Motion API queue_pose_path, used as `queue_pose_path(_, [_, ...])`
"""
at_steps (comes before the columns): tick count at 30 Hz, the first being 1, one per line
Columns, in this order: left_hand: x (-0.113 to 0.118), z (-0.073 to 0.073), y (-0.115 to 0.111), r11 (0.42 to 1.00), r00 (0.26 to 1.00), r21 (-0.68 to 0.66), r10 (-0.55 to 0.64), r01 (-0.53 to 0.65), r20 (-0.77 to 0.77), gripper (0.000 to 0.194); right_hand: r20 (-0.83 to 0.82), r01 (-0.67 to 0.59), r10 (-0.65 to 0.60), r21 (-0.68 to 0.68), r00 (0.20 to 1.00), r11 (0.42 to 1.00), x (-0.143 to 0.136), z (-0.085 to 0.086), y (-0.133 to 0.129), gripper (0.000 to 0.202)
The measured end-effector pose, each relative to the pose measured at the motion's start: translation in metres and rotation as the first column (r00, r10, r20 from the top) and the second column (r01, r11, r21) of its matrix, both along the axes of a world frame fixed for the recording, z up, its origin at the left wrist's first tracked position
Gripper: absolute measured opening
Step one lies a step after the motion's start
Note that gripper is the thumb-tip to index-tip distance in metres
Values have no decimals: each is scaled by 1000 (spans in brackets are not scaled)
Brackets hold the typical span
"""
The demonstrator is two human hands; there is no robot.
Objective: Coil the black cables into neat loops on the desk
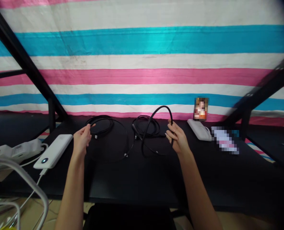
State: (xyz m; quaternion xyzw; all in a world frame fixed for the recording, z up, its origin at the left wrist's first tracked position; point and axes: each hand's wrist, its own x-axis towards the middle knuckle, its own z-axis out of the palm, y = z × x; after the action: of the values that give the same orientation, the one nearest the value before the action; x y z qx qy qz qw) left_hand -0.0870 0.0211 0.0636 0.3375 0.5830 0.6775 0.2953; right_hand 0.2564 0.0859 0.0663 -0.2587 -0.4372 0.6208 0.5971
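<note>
From my head camera, the one view I have, I take the middle coil (149, 136) of black cable as my landmark; it lies flat on the black table (137, 183), towards the far edge.

My right hand (177, 136) is just right of the middle coil, fingers curled round a black looped cable (164, 106). The loop arches up from my fingers and drops on the near side of the coil, partly crossing in front of it. I seem to hold it raised so that this length stays apart from the loose strands lying below.

My left hand (82, 139) is well to the left of the middle coil, beyond the left coil (103, 132), with thumb and fingers pinched together on a dark strand (93, 125). Probably a pinch is enough because the strand is thin. I cannot tell whether it joins the looped cable; the black tabletop swallows the lines between.

So the looped cable lies within my right grasp, while both coils rest between my hands, probably set apart to keep their turns from tangling. Further left of the middle coil are a white power bank (54, 151) and a power strip (17, 152); to its right, a small upright screen (201, 109) stands behind a white block (199, 130).
</note>
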Motion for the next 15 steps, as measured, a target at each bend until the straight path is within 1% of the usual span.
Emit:
queue_pose_path(2, [-4,10,-8,992,996,86,92,-92,-4,26,-79,-27,27,-1,996,1000,5,4,-2,17])
queue_pose_path(3, [-5,16,-12,975,987,154,162,-161,7,26,-129,-48,47,-1,990,999,8,6,-2,14])
queue_pose_path(5, [-8,29,-21,908,952,290,301,-303,52,25,-224,-97,93,-6,970,995,11,7,-3,10])
queue_pose_path(7, [-7,41,-32,840,922,387,376,-380,90,24,-269,-150,138,-25,953,988,11,7,-4,8])
queue_pose_path(8, [-4,46,-37,821,918,419,386,-388,92,24,-270,-176,159,-37,950,984,9,7,-4,7])
queue_pose_path(9, [1,50,-41,816,922,441,378,-374,82,24,-258,-200,181,-49,949,978,6,6,-4,6])
queue_pose_path(10, [7,54,-46,823,933,453,354,-343,63,25,-237,-224,204,-60,950,973,2,4,-4,7])
queue_pose_path(12, [23,60,-53,855,958,447,285,-264,21,27,-177,-255,239,-73,955,964,-7,1,-5,13])
queue_pose_path(15, [48,64,-61,904,984,395,177,-161,-4,29,-90,-265,258,-72,962,962,-21,-3,-8,20])
